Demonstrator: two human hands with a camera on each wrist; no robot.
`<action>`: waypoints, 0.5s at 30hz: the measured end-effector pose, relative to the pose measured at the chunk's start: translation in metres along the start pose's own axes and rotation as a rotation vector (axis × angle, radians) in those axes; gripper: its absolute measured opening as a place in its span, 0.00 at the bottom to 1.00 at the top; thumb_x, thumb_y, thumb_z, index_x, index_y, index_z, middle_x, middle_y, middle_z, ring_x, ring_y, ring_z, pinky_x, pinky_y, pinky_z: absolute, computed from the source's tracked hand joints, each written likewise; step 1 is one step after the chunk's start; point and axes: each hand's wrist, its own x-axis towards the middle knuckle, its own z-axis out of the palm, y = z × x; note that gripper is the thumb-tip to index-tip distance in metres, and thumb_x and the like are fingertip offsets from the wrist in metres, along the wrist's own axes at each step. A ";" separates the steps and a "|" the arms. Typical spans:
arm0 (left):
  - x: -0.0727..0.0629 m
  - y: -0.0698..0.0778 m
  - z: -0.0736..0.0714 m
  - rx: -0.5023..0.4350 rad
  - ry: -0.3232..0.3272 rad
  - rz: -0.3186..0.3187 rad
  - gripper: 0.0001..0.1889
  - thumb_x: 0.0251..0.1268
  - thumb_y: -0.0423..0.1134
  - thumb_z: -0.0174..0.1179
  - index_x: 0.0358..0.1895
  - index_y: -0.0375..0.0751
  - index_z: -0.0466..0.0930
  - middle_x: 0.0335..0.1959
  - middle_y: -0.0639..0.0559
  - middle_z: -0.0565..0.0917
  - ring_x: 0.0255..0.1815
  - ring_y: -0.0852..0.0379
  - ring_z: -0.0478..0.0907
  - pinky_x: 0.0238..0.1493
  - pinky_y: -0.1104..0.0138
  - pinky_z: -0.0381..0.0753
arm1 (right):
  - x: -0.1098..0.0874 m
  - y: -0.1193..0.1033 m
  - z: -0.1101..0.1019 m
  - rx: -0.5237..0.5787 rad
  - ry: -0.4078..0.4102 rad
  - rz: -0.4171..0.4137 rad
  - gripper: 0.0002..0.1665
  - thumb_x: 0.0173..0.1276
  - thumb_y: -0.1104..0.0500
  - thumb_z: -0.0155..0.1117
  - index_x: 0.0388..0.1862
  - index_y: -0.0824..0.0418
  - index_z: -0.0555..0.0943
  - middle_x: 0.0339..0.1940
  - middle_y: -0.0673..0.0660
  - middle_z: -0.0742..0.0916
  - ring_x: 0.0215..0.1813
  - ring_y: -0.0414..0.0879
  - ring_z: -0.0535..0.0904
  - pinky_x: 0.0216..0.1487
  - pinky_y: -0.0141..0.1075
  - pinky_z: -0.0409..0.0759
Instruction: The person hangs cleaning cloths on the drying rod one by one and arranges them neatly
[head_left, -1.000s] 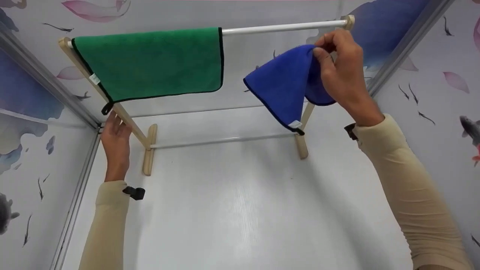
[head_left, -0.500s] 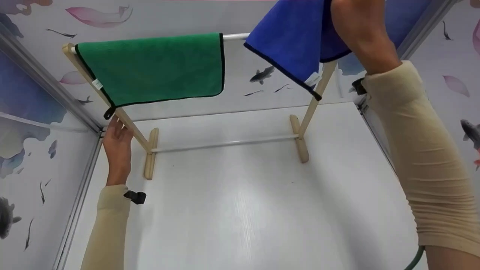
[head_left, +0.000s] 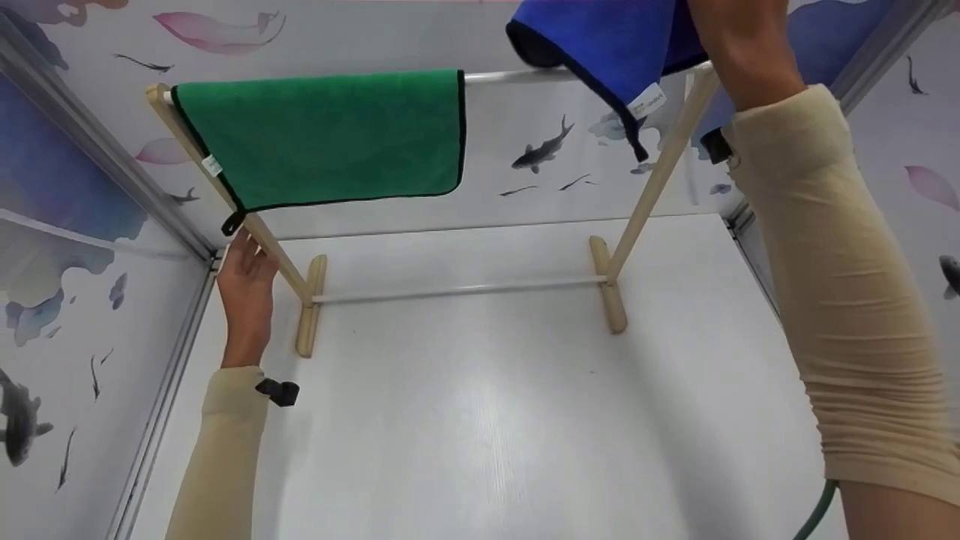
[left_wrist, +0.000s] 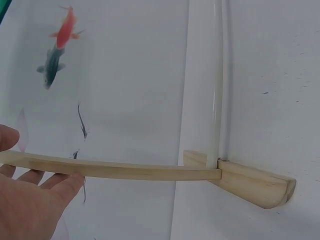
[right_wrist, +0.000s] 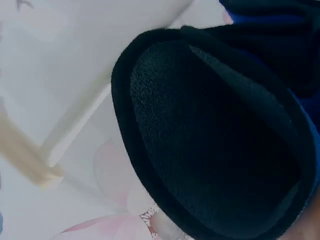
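Observation:
A green towel (head_left: pixel 322 139) with black edging hangs over the left of a rack's top rail (head_left: pixel 517 77). My left hand (head_left: pixel 247 281) is at the rack's left wooden post (head_left: pixel 199 154); in the left wrist view its thumb and fingers lie on either side of that post (left_wrist: pixel 120 170). Raised at the top right, my right hand (head_left: pixel 746 49) holds a blue towel (head_left: pixel 607 37), its fingers cut off by the frame edge. The towel's tagged corner hangs in front of the rail. In the right wrist view the dark underside of the blue towel (right_wrist: pixel 210 135) covers most of the hand.
The rack stands on a white tabletop (head_left: pixel 465 420) on two wooden feet (head_left: pixel 311 307), joined by a low white rod (head_left: pixel 457 289). Patterned walls with fish and petals enclose the back and sides. A green cord (head_left: pixel 817 514) shows at the lower right.
My right hand has lifted the blue towel up and away, from in front of the rack to the height of the top rail. The left hand stays at the post.

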 end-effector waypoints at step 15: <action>0.000 -0.006 0.007 0.021 -0.025 -0.004 0.34 0.88 0.33 0.56 0.90 0.50 0.58 0.88 0.45 0.63 0.87 0.48 0.62 0.83 0.57 0.68 | 0.006 0.017 0.032 -0.137 -0.047 -0.463 0.26 0.94 0.53 0.46 0.83 0.59 0.74 0.59 0.47 0.85 0.60 0.34 0.79 0.77 0.27 0.69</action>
